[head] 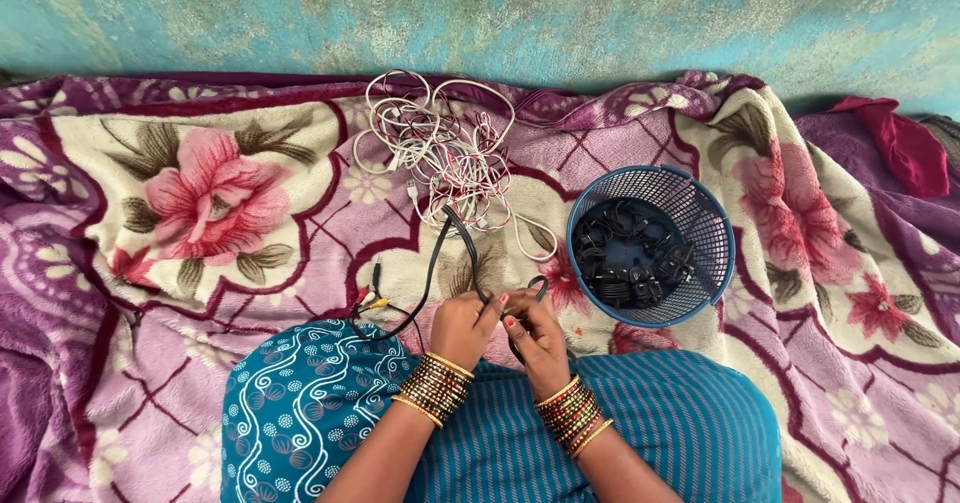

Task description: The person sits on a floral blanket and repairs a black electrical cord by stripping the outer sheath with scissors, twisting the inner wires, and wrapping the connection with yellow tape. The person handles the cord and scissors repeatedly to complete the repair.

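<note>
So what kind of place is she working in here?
Probably a home, with the work done on the floor. A flowered blanket is spread under a worn blue-green painted wall, and a small blue basket and loose white cables lie on it.

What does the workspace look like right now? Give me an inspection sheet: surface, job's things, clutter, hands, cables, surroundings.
Surface: floral blanket in pink, purple and cream, spread flat and rumpled at the edges.
Job's things: black cable, one end held in both hands; its coloured plugs lie on the blanket.
Clutter: blue basket to the right, holding coiled black cables.
Hands: left hand and right hand pinch the black cable close together; both wrists carry bangles.
Cables: tangled white cables piled above the hands, some with red strands.
Surroundings: worn turquoise wall behind; red cloth at far right.
</note>
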